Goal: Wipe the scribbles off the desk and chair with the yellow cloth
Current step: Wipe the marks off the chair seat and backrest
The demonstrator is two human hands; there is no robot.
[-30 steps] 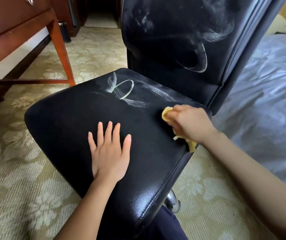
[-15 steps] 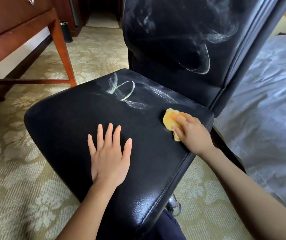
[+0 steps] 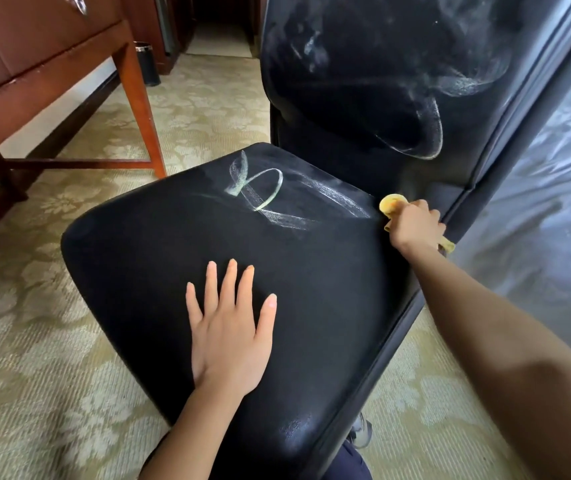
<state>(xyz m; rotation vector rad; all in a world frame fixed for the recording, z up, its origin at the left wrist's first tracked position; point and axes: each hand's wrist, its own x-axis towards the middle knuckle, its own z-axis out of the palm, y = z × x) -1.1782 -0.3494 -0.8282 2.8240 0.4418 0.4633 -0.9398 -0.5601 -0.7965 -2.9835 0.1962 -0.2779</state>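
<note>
A black leather chair fills the middle of the view. Pale chalk scribbles loop across the back half of its seat, and smeared white marks curve over the backrest. My right hand is closed around the yellow cloth and presses it on the seat's far right corner, just right of the scribbles' end. My left hand lies flat on the front of the seat, fingers spread, holding nothing.
A brown wooden desk with a slanted leg stands at the left. A small black bin sits on the patterned carpet behind it. A grey sheet-covered bed lies right of the chair.
My right hand has slid the cloth from the seat's right edge back toward the corner by the backrest. My left hand has stayed flat on the seat.
</note>
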